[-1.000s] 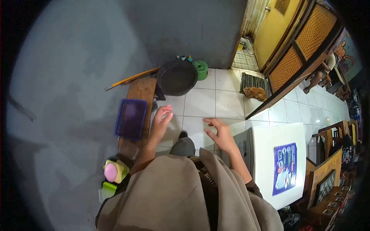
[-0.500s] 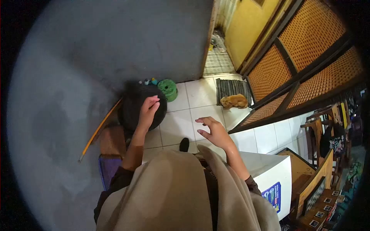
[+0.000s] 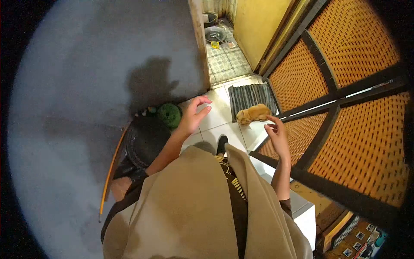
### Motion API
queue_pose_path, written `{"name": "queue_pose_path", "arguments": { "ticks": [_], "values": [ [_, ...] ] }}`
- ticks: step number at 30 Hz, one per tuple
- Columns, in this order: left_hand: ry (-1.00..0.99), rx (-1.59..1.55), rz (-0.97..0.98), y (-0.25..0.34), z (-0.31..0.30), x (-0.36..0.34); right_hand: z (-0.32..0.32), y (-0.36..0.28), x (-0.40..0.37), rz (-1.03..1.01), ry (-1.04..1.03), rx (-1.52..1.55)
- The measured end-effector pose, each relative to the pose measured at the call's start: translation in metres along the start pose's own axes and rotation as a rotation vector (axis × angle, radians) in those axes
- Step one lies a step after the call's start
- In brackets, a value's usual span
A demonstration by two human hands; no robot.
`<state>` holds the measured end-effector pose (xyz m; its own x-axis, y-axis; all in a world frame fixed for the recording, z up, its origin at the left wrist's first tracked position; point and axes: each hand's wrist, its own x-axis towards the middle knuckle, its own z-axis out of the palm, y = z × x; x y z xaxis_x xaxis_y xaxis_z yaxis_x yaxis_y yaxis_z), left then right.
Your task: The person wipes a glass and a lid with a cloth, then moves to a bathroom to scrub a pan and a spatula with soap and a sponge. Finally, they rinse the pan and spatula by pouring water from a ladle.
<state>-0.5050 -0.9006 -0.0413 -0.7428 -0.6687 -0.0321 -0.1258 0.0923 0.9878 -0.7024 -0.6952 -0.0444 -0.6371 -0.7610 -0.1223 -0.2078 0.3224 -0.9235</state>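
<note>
My left hand (image 3: 193,115) is raised in front of me, thumb and fingers apart, holding nothing. Below and beyond it are a green round object (image 3: 169,115) and a large black round container (image 3: 148,140) by the grey wall. My right hand (image 3: 278,137) is also in the air and empty, its fingers loosely curved and spread. Just past its fingertips in view, an orange-furred cat (image 3: 253,113) lies at the edge of a dark striped mat (image 3: 248,97). Neither hand touches anything.
A doorway beside a yellow door (image 3: 254,36) leads to a tiled room with a metal basin (image 3: 215,34) on its floor. A woven-panel divider (image 3: 345,125) stands on the right. An orange pole (image 3: 111,172) leans at the left wall. A white box-like thing (image 3: 305,224) is lower right.
My view has moved forward toward the doorway, and the basin now shows. Both hands sit farther right in view and stay empty. The cat remains lying by the mat.
</note>
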Motion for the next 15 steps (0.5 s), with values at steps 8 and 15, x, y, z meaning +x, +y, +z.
{"name": "queue_pose_path", "arguments": {
  "ticks": [8, 15],
  "values": [
    [0.060, -0.033, -0.051, 0.000, -0.017, 0.108, -0.009, -0.009, 0.125, -0.175, -0.065, -0.095],
    [-0.016, -0.109, -0.127, -0.025, -0.040, 0.224, 0.002, -0.024, 0.252, -0.068, -0.098, -0.031]
  ]
}}
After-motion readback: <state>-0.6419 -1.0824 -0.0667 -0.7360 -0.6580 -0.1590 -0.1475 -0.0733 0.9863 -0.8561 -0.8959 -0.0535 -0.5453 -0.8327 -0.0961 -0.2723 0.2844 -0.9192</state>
